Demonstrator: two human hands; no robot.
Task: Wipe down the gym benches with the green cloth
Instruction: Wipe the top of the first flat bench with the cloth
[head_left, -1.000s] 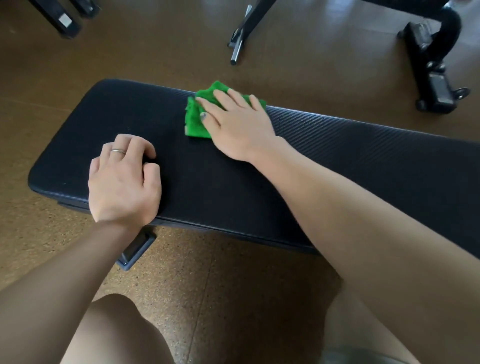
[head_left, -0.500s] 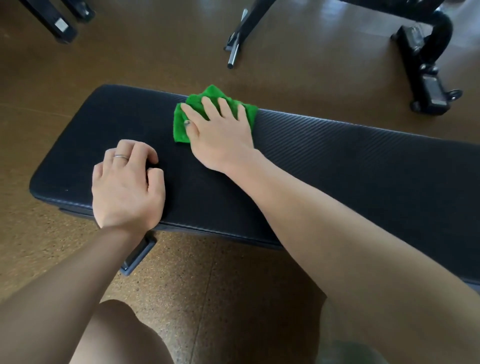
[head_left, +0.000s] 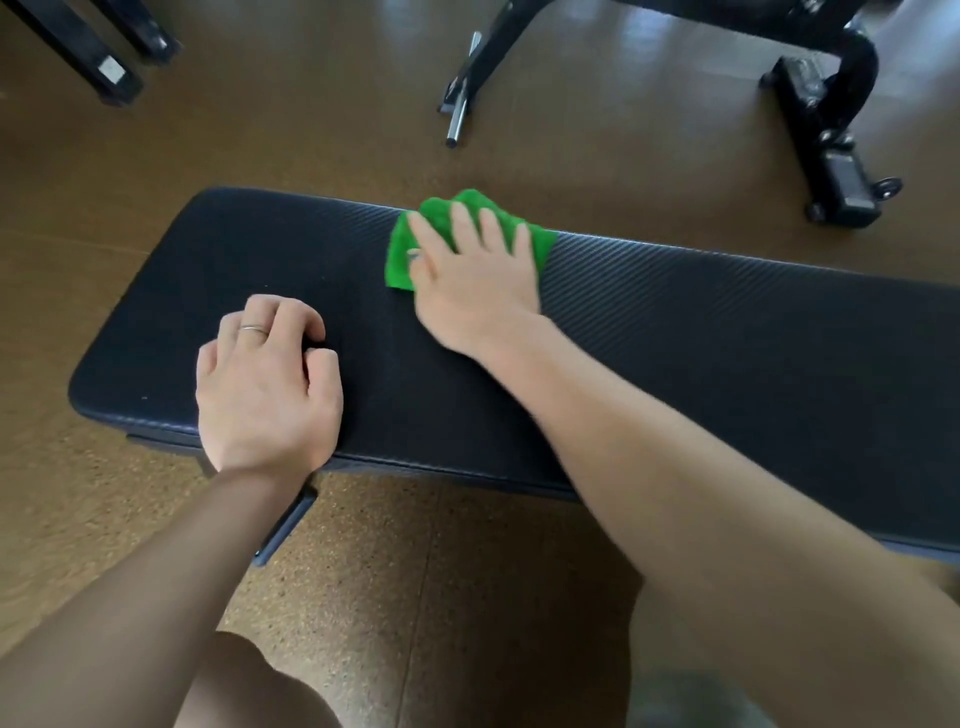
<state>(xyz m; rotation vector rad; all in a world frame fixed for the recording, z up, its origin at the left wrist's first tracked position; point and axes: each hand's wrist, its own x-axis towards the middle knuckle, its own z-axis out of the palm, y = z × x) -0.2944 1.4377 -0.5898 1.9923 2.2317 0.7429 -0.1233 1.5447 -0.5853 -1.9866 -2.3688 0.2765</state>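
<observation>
Item: gym bench pad (head_left: 701, 332), black, ribbed texture, long axis running left to right; serves as the desk for this entry.

Item: green cloth (head_left: 402, 254), crumpled flat, lying on the pad's far edge, roughly mid-length. Pinned beneath right hand (head_left: 475, 280), fingers straight and spread, palm pressing down; no curl round the fabric.

Item: left hand (head_left: 265, 384), resting on the pad's near-left portion, fingers curled under, holding nothing; thin ring on one finger. Judged as bracing only.

Surroundings: brown speckled floor (head_left: 363, 571); black equipment frame (head_left: 831, 124) with small wheel, far right; chrome bar end (head_left: 457, 124) at top centre; dark legs (head_left: 109, 67) at top left. Bare knees at lower edge.

Progress, judged: wiping under way on this bench. No wet sheen or streaks visible, so wiped and unwiped areas cannot be told apart. Long right stretch of pad probably outstanding, along with any further benches; none other clearly in view.
</observation>
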